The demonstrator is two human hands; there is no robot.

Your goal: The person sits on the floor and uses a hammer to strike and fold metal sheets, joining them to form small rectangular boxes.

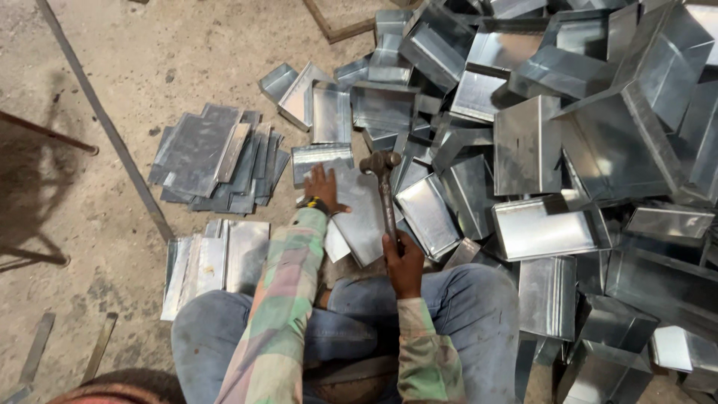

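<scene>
I sit on the floor with my knees apart. My right hand [404, 260] grips the handle of a hammer [383, 173] whose metal head rests near the top edge of a flat galvanised sheet [360, 217] lying in front of me. My left hand [322, 188] presses flat on that sheet, fingers spread, a dark band on the wrist. The sheet's far edge is folded up.
A large heap of folded sheet-metal trays [553, 127] fills the right and far side. Flat cut sheets lie stacked at the left [213, 157] and beside my left knee [217, 258]. A long metal strip [112, 135] crosses the concrete floor.
</scene>
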